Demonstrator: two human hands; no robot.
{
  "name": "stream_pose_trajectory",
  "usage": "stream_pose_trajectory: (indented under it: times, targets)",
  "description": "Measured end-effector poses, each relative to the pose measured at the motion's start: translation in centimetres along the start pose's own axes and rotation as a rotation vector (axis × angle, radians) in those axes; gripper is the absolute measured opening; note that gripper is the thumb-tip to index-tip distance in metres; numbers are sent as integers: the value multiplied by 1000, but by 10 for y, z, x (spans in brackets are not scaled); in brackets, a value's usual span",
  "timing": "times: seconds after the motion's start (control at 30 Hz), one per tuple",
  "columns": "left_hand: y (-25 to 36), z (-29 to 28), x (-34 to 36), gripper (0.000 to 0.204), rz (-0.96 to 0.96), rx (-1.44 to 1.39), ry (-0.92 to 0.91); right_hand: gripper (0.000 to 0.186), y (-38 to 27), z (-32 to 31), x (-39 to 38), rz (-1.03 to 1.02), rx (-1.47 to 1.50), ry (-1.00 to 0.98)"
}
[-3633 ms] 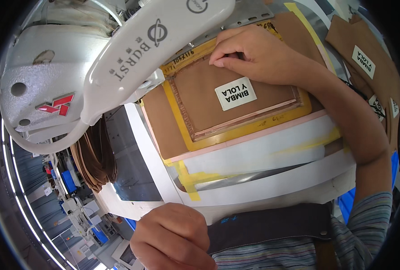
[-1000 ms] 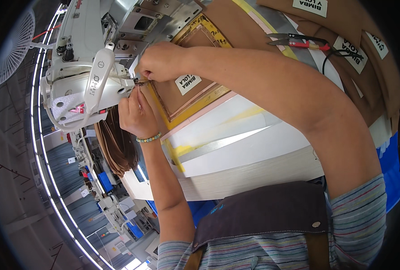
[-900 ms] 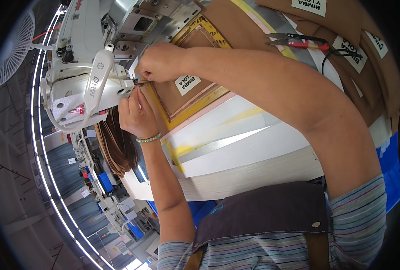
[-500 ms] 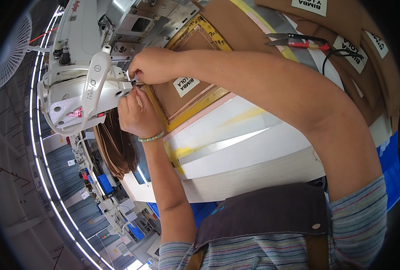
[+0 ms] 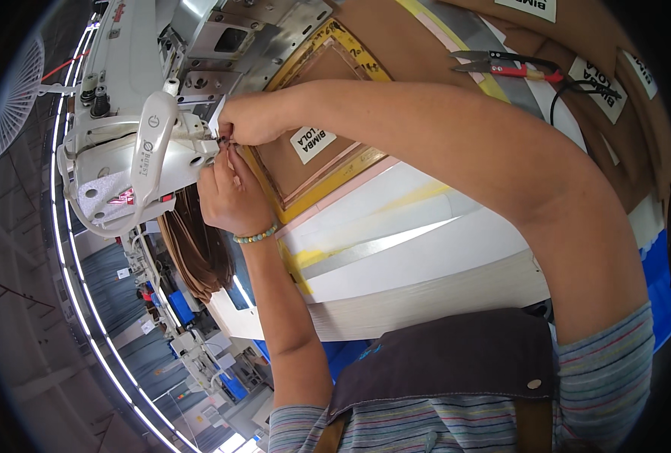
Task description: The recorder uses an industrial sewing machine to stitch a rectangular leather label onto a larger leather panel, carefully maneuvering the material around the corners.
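Head view: both hands meet at the needle end of a white industrial sewing machine head [image 5: 135,143], at about ten o'clock in the frame. Right hand [image 5: 256,117] reaches in from the three o'clock side, its long forearm crossing the upper middle of the picture; its fingertips are pinched narrow at the machine's needle area, but whatever they pinch is too small to make out. Left hand [image 5: 230,195] comes up from six o'clock, wearing a pale green beaded bracelet [image 5: 255,236] at the wrist; its fingers are drawn together and point up to the same spot, just below and touching the right hand's fingertips, the content of the grip not discernible. Directly behind the hands, toward two o'clock of them, lies a brown rectangular fabric panel framed in a yellow-edged clamping template [image 5: 328,162], bearing a small white label [image 5: 313,141]. The template rests on a white work table [image 5: 426,249] with patches of yellow tape. At one o'clock of the frame, well apart from the hands, a red-handled thread snip [image 5: 513,68] lies on a grey surface. A stack of brown leather-like pieces [image 5: 196,253] hangs at the table's edge, just beside the left wrist. A dark apron bib [image 5: 456,362] over a striped shirt fills the six o'clock region.
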State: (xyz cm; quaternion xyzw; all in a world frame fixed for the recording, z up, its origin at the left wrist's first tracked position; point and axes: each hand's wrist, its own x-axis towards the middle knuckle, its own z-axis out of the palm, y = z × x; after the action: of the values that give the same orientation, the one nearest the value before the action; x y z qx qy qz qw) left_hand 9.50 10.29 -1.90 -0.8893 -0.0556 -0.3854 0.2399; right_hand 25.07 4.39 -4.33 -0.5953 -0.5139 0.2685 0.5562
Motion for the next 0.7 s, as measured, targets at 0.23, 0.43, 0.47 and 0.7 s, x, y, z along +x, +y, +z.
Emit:
stream_pose_trajectory:
  times: [0.23,0.43,0.47,0.7]
  targets:
    - [-1,-1,1,10,25,-46,52,28,-3,-5,2,50,-28,-100]
    - [-2,4,0,9,15,-20,44,29,2,-1,4,44,160,12]
    - [-2,4,1,10,16,-22,54,29,4,-2,5,44,161,14]
    - [-8,12,-4,11,45,18,87,29,-6,5,2,57,56,-6]
